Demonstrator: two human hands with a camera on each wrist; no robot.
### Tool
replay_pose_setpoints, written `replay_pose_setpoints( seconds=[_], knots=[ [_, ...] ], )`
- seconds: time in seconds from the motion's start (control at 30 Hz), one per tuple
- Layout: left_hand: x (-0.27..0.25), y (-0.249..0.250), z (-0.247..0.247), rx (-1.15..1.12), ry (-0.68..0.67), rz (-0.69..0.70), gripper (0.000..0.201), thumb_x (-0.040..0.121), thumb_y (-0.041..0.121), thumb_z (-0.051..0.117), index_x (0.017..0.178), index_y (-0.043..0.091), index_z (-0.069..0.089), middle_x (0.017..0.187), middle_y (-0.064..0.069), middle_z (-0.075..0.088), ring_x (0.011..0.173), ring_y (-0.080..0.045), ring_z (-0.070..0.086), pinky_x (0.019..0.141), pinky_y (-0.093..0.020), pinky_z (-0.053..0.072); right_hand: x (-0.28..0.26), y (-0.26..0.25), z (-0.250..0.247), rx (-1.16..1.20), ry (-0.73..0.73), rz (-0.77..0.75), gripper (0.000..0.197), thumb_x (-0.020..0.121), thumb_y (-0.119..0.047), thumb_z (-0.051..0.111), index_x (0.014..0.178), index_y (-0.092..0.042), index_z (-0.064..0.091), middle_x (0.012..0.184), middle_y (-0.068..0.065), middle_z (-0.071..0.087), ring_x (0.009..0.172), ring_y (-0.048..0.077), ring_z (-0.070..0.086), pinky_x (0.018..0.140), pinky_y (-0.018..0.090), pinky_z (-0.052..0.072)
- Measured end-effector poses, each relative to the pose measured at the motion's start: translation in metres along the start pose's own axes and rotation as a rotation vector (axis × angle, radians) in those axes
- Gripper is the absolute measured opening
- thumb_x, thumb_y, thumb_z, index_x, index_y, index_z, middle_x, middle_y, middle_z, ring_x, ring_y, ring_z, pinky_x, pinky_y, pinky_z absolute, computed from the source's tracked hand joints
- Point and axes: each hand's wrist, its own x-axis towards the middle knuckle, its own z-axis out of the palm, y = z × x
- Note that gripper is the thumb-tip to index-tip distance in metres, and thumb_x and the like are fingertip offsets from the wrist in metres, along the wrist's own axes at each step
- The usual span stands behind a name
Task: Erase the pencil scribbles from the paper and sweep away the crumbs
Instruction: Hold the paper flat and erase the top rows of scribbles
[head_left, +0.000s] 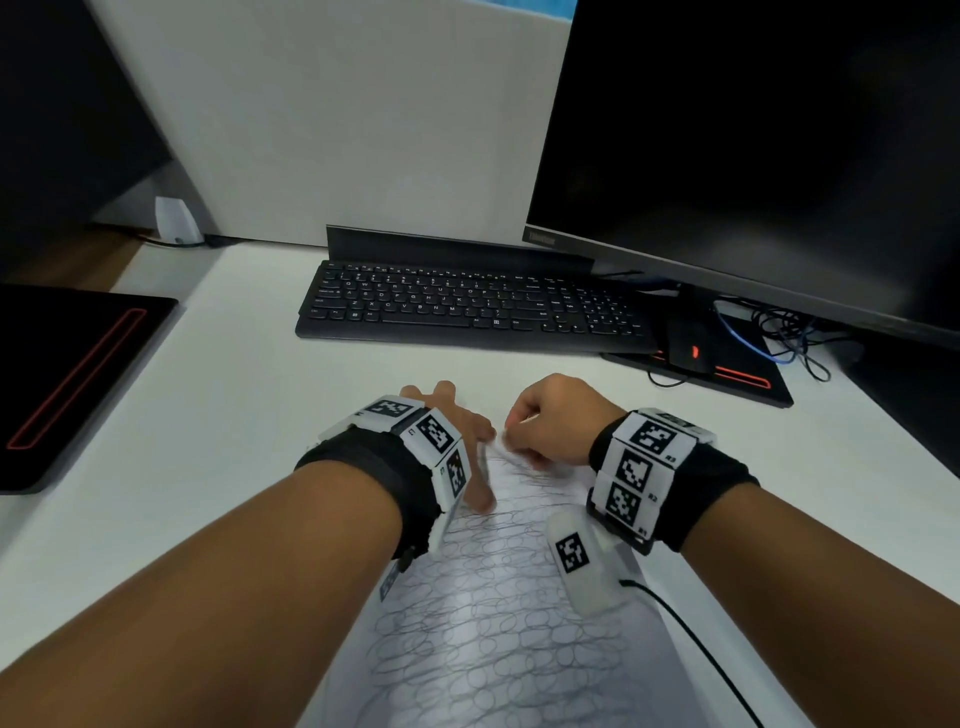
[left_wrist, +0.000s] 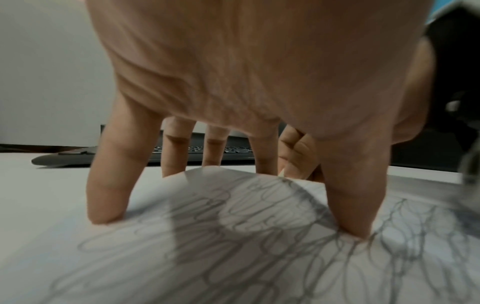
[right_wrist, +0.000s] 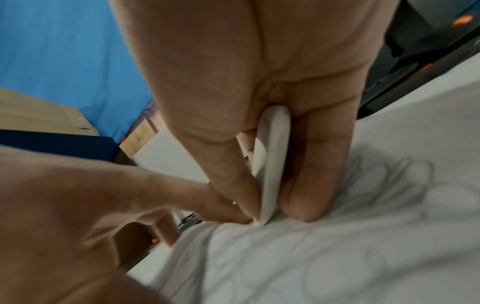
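Paper (head_left: 498, 623) on desk, just before keyboard (head_left: 467, 306), scribbles mostly intact. Our left hand (head_left: 452, 421) splayed flat, fingertips pinning paper's far-left edge. Our right hand (head_left: 556, 421) pinches eraser (right_wrist: 270, 164) on far edge. We'd rub short strokes away from pinning fingers, so sheet doesn't buckle.

I counted one paper (head_left: 498, 623), one eraser (right_wrist: 271, 164), one keyboard (head_left: 467, 306), one monitor (head_left: 753, 145), two hands.
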Motion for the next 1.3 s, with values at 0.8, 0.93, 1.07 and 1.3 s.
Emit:
replay_pose_setpoints(
  seconds=[0.8, 0.93, 1.07, 1.3],
  knots=[
    [0.001, 0.001, -0.012, 0.084, -0.115, 0.036, 0.08, 0.079, 0.063, 0.064, 0.148, 0.048, 0.025, 0.131, -0.003, 0.031, 0.128, -0.032, 0.031, 0.101, -0.044, 0.039, 0.002, 0.01, -0.007, 0.126, -0.058, 0.008, 0.012, 0.085, -0.013, 0.073, 0.085, -0.001, 0.072, 0.07, 0.01, 0.071, 0.061, 0.018, 0.065, 0.075, 0.037, 0.06],
    [-0.005, 0.003, -0.014, 0.088, -0.116, 0.045, 0.074, 0.079, 0.06, 0.066, 0.143, 0.047, 0.031, 0.132, -0.004, 0.029, 0.123, -0.035, 0.035, 0.095, -0.045, 0.044, 0.001, 0.009, -0.008, 0.095, -0.036, 0.019, 0.014, 0.085, -0.012, 0.071, 0.085, 0.001, 0.072, 0.069, 0.009, 0.07, 0.06, 0.019, 0.064, 0.074, 0.037, 0.06],
    [-0.009, 0.006, -0.019, 0.132, -0.161, 0.077, 0.074, 0.086, 0.053, 0.064, 0.148, 0.04, 0.027, 0.138, -0.008, 0.028, 0.127, -0.035, 0.031, 0.095, -0.041, 0.04, -0.001, 0.006, -0.006, 0.042, -0.008, 0.011, 0.012, 0.084, -0.013, 0.068, 0.081, -0.002, 0.072, 0.071, 0.011, 0.074, 0.057, 0.017, 0.064, 0.072, 0.035, 0.059],
    [-0.012, 0.008, -0.024, 0.169, -0.187, 0.084, 0.076, 0.09, 0.055, 0.058, 0.153, 0.04, 0.017, 0.14, -0.008, 0.028, 0.128, -0.031, 0.029, 0.093, -0.036, 0.036, -0.001, 0.01, -0.006, 0.153, -0.021, 0.078, 0.022, 0.085, -0.014, 0.07, 0.09, 0.007, 0.071, 0.077, 0.018, 0.073, 0.06, 0.019, 0.062, 0.081, 0.039, 0.059]
  ],
)
